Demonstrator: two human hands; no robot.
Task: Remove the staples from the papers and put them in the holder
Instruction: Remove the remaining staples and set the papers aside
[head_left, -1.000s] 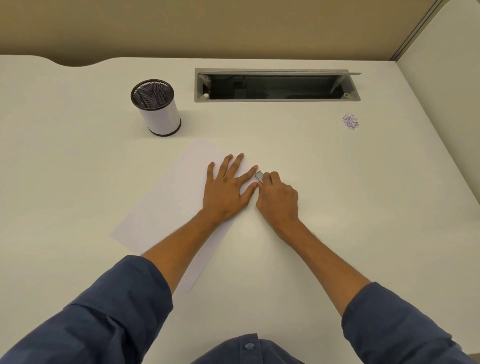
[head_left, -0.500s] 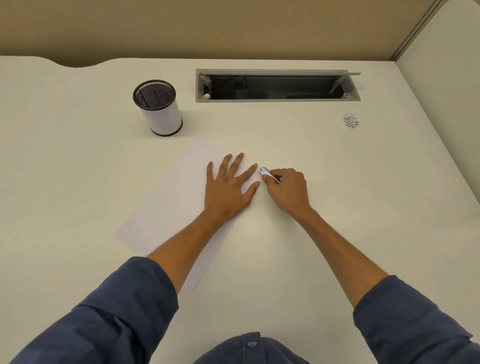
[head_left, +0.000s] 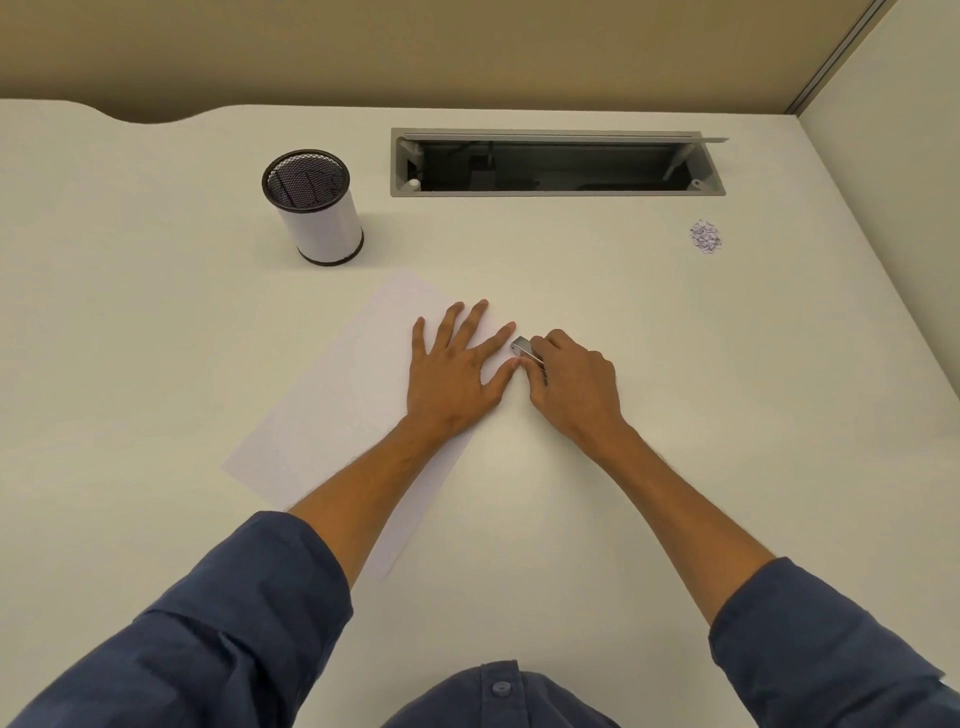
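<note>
White papers (head_left: 332, 410) lie at an angle on the pale desk (head_left: 156, 322). My left hand (head_left: 457, 371) presses flat on their upper right part, fingers spread and straight. My right hand (head_left: 574, 384) grips a small metal staple remover (head_left: 525, 351), its tip at the papers' corner between my left forefinger and thumb. No staple is visible there. A round mesh holder (head_left: 319, 210) with a white wall and dark rim stands upright beyond the papers, to the left. A small heap of pulled staples (head_left: 705, 236) lies far to the right.
An open cable hatch (head_left: 558, 162) with a grey frame is sunk into the desk at the back. A partition wall (head_left: 893, 156) rises along the right side. My blue sleeves fill the bottom of the view.
My right hand shifted slightly right and back with the staple remover, working at the papers' corner. My left hand stayed pressed on the papers.
</note>
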